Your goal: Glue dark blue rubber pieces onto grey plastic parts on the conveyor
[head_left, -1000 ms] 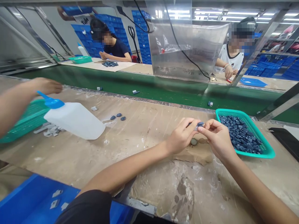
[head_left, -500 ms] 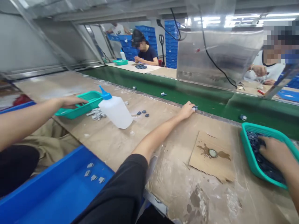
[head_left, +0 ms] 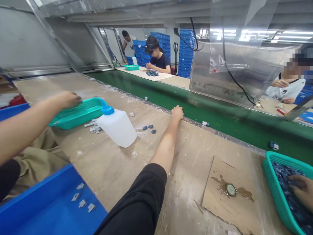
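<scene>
My left hand (head_left: pixel 177 113) reaches to the near edge of the green belt (head_left: pixel 193 111); its fingers are curled, and whatever lies under them is hidden. A small grey-and-blue piece (head_left: pixel 205 123) rests on the belt to its right, another (head_left: pixel 274 146) is near the basket, and a third (head_left: pixel 146 98) lies further left. At the right edge, my right hand (head_left: pixel 302 189) is inside a green basket (head_left: pixel 276 189) of dark blue parts, thumb and fingers closed together among them. What they grip cannot be made out.
A bottle cap (head_left: pixel 231 189) sits on wet cardboard (head_left: pixel 212 195). Left of my arm are a white bottle (head_left: pixel 119 127), dark pieces (head_left: pixel 153 131), a green tray (head_left: pixel 73 120) under another person's hand, and a blue bin (head_left: pixel 49 209) with pale pieces. Two people work across the belt.
My left hand has let go of a small piece on the belt and moved left. My right hand remains in the basket. The neighbour's hand has lifted from the tray, and the view has shifted.
</scene>
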A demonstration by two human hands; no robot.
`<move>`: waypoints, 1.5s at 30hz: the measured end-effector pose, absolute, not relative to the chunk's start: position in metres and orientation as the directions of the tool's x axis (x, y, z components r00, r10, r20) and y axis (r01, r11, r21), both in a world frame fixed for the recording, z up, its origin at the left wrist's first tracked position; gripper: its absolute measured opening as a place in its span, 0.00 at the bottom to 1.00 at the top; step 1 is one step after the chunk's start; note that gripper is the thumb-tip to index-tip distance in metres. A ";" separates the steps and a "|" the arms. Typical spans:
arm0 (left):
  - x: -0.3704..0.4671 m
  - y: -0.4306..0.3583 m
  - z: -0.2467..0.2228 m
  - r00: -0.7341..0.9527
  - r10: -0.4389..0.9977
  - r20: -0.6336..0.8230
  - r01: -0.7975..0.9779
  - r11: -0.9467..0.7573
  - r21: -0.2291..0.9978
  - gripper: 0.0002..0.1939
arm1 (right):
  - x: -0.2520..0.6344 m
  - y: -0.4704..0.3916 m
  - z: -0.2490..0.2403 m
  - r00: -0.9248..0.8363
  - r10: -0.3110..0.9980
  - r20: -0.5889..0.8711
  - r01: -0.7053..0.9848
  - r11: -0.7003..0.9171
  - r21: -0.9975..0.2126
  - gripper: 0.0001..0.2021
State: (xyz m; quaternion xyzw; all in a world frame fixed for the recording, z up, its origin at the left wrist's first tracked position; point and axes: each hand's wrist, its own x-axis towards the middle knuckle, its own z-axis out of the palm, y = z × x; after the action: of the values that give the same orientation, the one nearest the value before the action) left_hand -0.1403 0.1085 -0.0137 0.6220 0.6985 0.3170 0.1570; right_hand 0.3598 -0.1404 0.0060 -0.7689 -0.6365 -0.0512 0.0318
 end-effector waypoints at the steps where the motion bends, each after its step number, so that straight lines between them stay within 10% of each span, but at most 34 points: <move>1: -0.143 0.111 -0.015 -0.193 0.967 0.165 0.739 0.033 0.673 0.16 | 0.347 -0.143 0.015 0.276 0.955 0.106 0.960 -0.269 -0.083 0.02; 8: -0.126 0.091 -0.004 -0.326 0.941 0.088 0.314 0.020 0.949 0.13 | 0.256 -0.158 0.079 0.523 0.831 0.189 0.815 -0.423 -0.396 0.13; 12: -0.097 0.061 0.013 -0.214 0.968 -0.134 -0.069 0.122 0.990 0.14 | 0.238 -0.163 0.088 0.573 0.816 0.072 0.510 -0.286 -0.811 0.18; 15: -0.073 0.026 0.030 -0.060 0.976 -0.211 -0.274 0.187 0.943 0.07 | 0.229 -0.169 0.090 0.480 0.878 -0.005 0.300 -0.169 -0.939 0.20; 18: -0.052 -0.023 0.047 0.161 0.967 -0.196 -0.415 0.246 0.876 0.04 | 0.207 -0.178 0.091 0.171 0.985 0.023 0.468 -0.061 -0.881 0.14; 23: -0.034 -0.096 0.058 0.507 0.860 -0.047 -0.207 0.174 0.963 0.10 | 0.158 -0.190 0.079 -0.397 0.917 0.026 0.767 0.347 -0.540 0.05; 30: -0.033 -0.114 0.055 0.546 0.813 0.204 0.016 -0.253 0.967 0.15 | 0.147 -0.192 0.058 -0.502 0.862 0.067 0.792 0.490 -0.364 0.09; 37: -0.033 -0.114 0.048 0.529 0.825 0.197 0.028 -0.249 0.968 0.17 | 0.151 -0.192 0.072 -0.376 0.923 0.079 0.754 0.354 -0.553 0.05; 45: -0.031 -0.131 0.048 0.541 0.663 0.518 0.145 -0.680 0.719 0.08 | 0.156 -0.190 0.083 0.094 0.989 0.117 0.061 0.111 -0.992 0.19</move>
State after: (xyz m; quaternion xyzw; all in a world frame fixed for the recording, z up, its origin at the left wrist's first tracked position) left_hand -0.0313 -0.1308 0.0479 0.8191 0.2464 0.4110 0.3153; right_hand 0.1564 -0.1900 0.0834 -0.5082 -0.5166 0.4314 0.5374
